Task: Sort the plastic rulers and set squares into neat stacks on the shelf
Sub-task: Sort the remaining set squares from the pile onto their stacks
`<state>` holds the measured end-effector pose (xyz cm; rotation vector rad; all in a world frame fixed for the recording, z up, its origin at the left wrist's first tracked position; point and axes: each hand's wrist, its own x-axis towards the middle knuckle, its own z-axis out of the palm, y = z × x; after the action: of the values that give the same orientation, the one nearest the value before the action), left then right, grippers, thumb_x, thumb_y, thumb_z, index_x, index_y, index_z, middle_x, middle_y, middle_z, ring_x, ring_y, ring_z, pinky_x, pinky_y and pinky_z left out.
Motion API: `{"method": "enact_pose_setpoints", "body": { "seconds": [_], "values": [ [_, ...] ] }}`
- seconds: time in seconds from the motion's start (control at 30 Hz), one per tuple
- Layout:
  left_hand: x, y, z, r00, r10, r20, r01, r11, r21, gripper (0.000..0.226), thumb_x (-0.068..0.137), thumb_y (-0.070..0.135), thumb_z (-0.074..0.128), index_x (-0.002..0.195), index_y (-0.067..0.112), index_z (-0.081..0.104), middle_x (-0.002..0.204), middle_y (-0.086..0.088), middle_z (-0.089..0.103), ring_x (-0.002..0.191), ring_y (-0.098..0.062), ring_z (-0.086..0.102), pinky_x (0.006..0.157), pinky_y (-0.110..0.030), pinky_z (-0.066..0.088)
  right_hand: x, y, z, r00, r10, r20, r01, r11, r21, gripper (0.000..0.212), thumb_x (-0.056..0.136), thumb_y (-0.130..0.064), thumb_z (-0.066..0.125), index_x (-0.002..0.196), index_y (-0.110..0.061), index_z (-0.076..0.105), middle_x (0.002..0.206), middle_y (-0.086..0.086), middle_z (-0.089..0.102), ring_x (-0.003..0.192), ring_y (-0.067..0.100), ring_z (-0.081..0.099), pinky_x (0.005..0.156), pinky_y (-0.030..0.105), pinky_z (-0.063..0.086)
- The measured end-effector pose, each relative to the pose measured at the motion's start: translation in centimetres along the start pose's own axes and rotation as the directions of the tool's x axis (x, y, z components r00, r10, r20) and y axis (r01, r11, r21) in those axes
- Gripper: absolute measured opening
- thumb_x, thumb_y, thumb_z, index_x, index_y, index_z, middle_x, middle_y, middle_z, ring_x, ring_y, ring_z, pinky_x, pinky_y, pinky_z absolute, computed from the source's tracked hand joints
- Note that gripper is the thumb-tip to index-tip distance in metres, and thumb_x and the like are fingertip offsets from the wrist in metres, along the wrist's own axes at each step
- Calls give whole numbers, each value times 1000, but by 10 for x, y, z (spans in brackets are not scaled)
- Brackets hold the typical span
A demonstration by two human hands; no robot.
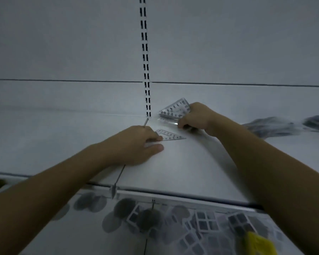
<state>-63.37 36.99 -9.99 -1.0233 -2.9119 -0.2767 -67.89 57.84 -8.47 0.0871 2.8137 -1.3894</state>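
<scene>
While the right hand [195, 117] is gripping a bunch of set squares [174, 109], the left hand [136, 142] is pinching a lone square [171, 136] flat on the shelf [182, 172].

Slotted upright strip [145, 57]: white with paired dark slots, vertical on the pale back panel [63, 43], ending at the rear edge of the shelf [182, 172].
Dark grey blurred heap [276, 126]: right end of the shelf, near its rear edge; kind unclear.
Lower tier [81, 236], below the shelf's front edge:
- dark round pieces [125, 207]
- white-framed cube puzzles [204, 220]
- yellow object [258, 243] at the right end, blurred
</scene>
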Motion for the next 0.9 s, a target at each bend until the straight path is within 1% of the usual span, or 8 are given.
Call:
{"method": "enact_pose_setpoints", "body": {
  "seconds": [0.1,0.2,0.3,0.47,0.57,0.67,0.73,0.9],
  "values": [
    [-29,14,-20,985,-37,170,19,994,105,84,73,82,31,137,29,43,130,3,44,114,-13,45,100,-34,40,-7,-11,11,995,-69,69,67,997,28,22,71,-2,72,93,1,66,85,15,68,69,22,62,67,33,54],
    [-61,25,-20,969,-9,247,-62,959,277,97,63,89,41,140,31,28,129,7,34,109,-12,37,98,-34,39,-12,-16,20,988,-110,113,109,994,19,33,69,-1,72,100,7,64,92,21,71,70,24,63,73,39,57],
    [-76,29,-18,983,51,177,-105,943,316,73,69,69,65,127,34,38,118,11,41,103,-9,39,90,-28,42,-16,-20,27,978,-133,158,134,991,4,36,67,0,72,101,9,64,95,23,71,70,26,63,73,41,56],
    [-81,6,-39,996,52,74,-51,999,-11,15,83,26,70,96,33,70,85,21,66,77,7,59,69,-9,41,-22,-23,28,958,-149,243,141,989,50,17,74,2,71,90,0,65,83,17,65,67,23,59,61,32,51],
    [-88,7,-41,996,31,85,-30,999,-12,27,83,47,65,104,30,69,85,17,62,77,0,59,70,-17,48,-22,-22,26,950,-141,279,119,988,97,13,74,3,69,85,1,63,75,17,61,59,22,55,52,28,47],
    [-99,20,-27,994,43,97,-69,957,282,59,76,73,48,110,25,59,102,10,50,89,-8,50,78,-27,47,-21,-21,23,952,-147,267,125,988,96,14,73,2,70,85,1,64,73,15,60,58,20,55,50,27,46],
    [-104,22,-14,994,95,50,-107,903,415,55,79,68,51,112,24,54,109,7,45,96,-12,46,78,-27,43,-21,-20,24,954,-153,259,133,987,92,12,72,3,69,84,1,64,73,15,60,57,21,54,50,29,44],
    [-102,20,-9,996,87,27,-91,964,248,42,83,53,59,111,22,56,105,6,48,90,-9,47,73,-24,40,-21,-20,28,944,-181,277,168,983,70,10,72,3,70,79,-1,64,74,15,62,62,23,56,54,31,45]
  ]
}}
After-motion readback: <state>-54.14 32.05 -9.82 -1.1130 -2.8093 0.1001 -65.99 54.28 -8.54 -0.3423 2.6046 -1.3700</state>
